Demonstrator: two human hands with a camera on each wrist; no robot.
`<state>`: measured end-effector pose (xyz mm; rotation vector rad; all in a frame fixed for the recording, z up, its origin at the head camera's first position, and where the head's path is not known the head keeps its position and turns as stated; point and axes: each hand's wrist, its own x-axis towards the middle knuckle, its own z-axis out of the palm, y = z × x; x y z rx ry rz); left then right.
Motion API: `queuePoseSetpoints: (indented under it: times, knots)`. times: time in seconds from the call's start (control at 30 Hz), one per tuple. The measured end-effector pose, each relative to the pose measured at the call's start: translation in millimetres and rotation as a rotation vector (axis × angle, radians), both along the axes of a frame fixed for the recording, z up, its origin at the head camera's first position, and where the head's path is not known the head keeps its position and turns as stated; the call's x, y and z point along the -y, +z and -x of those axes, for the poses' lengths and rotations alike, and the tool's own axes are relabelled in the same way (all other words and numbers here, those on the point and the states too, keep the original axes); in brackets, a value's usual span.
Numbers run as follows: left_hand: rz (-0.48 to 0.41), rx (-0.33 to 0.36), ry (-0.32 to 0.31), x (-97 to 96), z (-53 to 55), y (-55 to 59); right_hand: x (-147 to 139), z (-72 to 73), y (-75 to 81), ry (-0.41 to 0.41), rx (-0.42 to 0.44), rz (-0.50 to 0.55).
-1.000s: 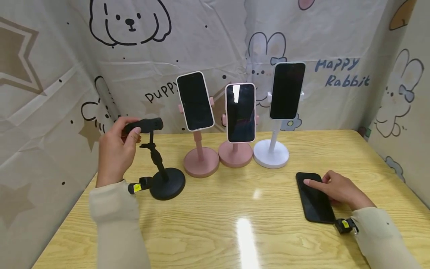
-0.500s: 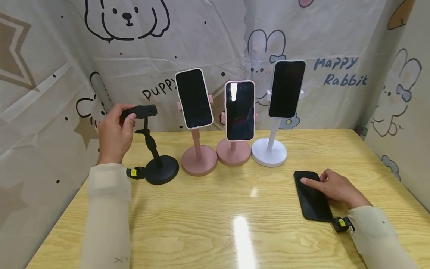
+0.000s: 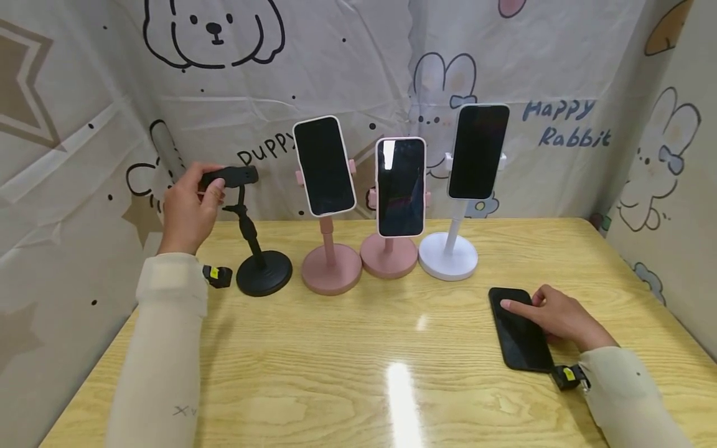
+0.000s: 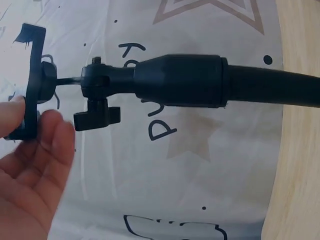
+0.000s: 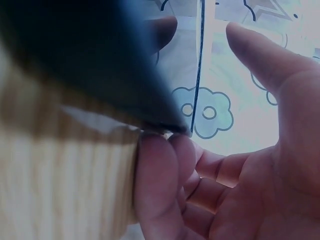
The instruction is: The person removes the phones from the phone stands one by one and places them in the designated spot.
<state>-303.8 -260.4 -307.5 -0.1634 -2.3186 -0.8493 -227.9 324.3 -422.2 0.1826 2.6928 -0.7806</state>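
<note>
My left hand (image 3: 189,208) pinches the clamp head of a black phone stand (image 3: 250,229), thumb in front and fingers behind. In the left wrist view the clamp stands at the left beside the fingers (image 4: 57,132), and the stand's pole (image 4: 180,80) runs to the right. The round black base is at the left back of the table. My right hand (image 3: 566,316) is at the right edge of a black smartphone (image 3: 521,333) lying screen up. In the right wrist view the fingertips touch the phone's edge, while the thumb (image 5: 250,47) is held apart from the screen.
Right of the black stand, two pink phone stands (image 3: 332,270) and a white one (image 3: 448,256) stand in a row. Each holds an upright phone (image 3: 400,186). A printed cloth (image 3: 347,68) hangs behind the wooden table (image 3: 313,373).
My left hand has moved the black stand back and left, roughly into line with the other stands. My right hand and the smartphone have stayed in place.
</note>
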Motion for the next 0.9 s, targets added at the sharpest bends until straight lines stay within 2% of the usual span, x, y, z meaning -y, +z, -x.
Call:
queuePoseSetpoints:
  times: [0.2,0.27,0.33,0.37,0.47,0.53,0.57,0.6,0.63,0.7,0.8,0.9]
  knots:
    - [-0.021,0.158,-0.054,1.2,-10.0,3.7,3.4,-0.8,2.4,0.006,0.005,0.016]
    - [-0.038,0.161,-0.048,-1.2,-15.1,4.4,4.3,-2.6,7.9,0.005,-0.038,0.001]
    - [-0.078,0.07,-0.006,-6.1,-21.7,3.7,7.5,-5.3,15.0,-0.013,-0.15,-0.029]
    - [-0.112,-0.012,0.022,-9.9,-25.6,2.9,10.9,-6.7,19.4,-0.03,-0.222,-0.039]
    - [-0.233,-0.327,0.068,-28.3,-39.0,0.5,29.3,-11.0,35.2,-0.079,-0.458,-0.04]
    - [-0.296,-0.49,0.021,-45.9,-46.3,0.9,48.6,-12.7,47.6,-0.101,-0.578,-0.002]
    - [-0.32,-0.535,-0.016,-56.0,-49.2,1.3,59.2,-13.7,54.4,-0.103,-0.627,0.023]
    - [-0.342,-0.55,-0.065,-66.0,-51.1,1.5,70.1,-14.5,61.5,-0.102,-0.677,0.047]
    - [-0.356,-0.546,-0.111,-75.5,-52.0,1.5,81.1,-15.4,68.4,-0.098,-0.724,0.072]
    - [-0.388,-0.48,-0.171,-92.5,-51.1,1.2,103.5,-16.7,81.4,-0.091,-0.818,0.13]
    - [-0.438,-0.305,-0.189,-111.4,-47.9,-3.1,138.2,-20.1,97.5,-0.063,-0.93,0.252]
    - [-0.511,-0.137,-0.207,-126.6,-41.0,-5.7,171.0,-23.2,111.6,0.009,-0.972,0.395]
